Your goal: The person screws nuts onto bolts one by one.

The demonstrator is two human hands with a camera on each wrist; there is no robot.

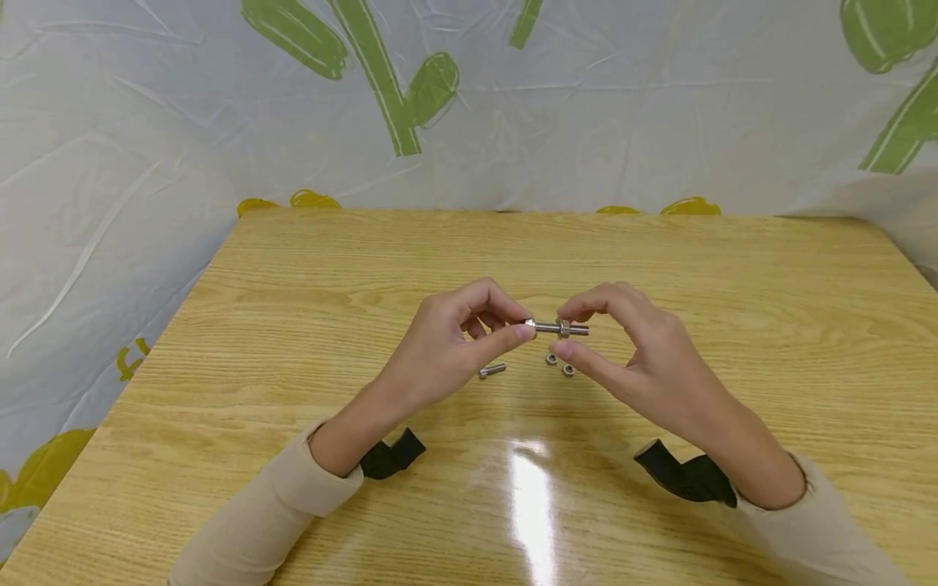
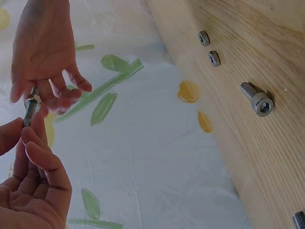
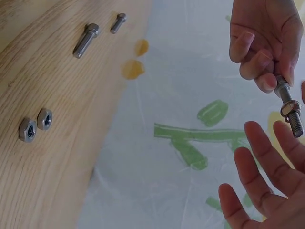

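My left hand [image 1: 447,346] pinches a silver bolt [image 1: 546,328] by its head between thumb and fingertips, holding it level above the table. A hex nut [image 1: 563,329] sits partway along the thread, with bare thread showing beyond it, also plain in the right wrist view. Around that nut my right hand [image 1: 648,358] is spread, its index fingertip right at the nut's upper side and its thumb a little below, apart from it. The right wrist view shows the other right fingers [image 3: 257,179] loosely extended.
On the wooden table [image 1: 293,268] under the hands lie a socket-head bolt [image 2: 259,102] and two loose nuts, one [image 1: 552,359] just behind the other [image 1: 568,370]. A smaller bolt [image 3: 118,23] lies past it. A patterned white cloth [image 1: 513,122] hangs behind the table.
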